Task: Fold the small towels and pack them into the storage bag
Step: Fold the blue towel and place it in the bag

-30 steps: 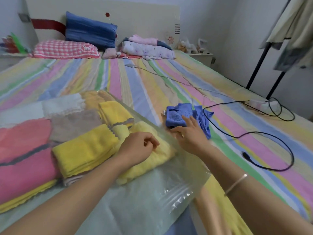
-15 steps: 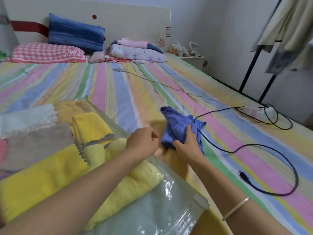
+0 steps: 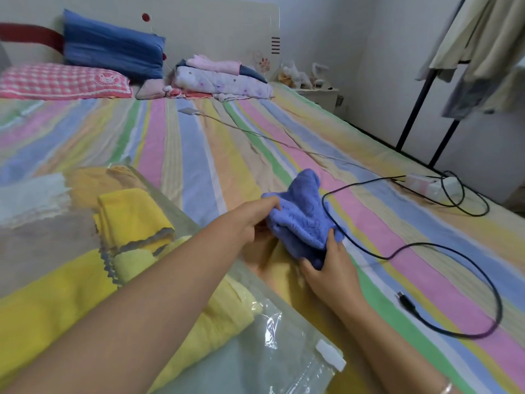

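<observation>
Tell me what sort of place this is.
Most likely a bedroom: a wide bed with a striped sheet, a blue pillow and a pink checked pillow at its headboard, and clothes hanging on a rack beside it.

Both hands grip a crumpled blue terry towel (image 3: 304, 220) above the striped pastel bedsheet (image 3: 255, 155): the left hand (image 3: 250, 214) pinches its upper left edge, the right hand (image 3: 326, 268) its lower end. Beside them lies a clear plastic zip storage bag (image 3: 284, 345) (yellow folded towels (image 3: 133, 217) already inside), and a black cable (image 3: 460, 280) loops to the right.
</observation>
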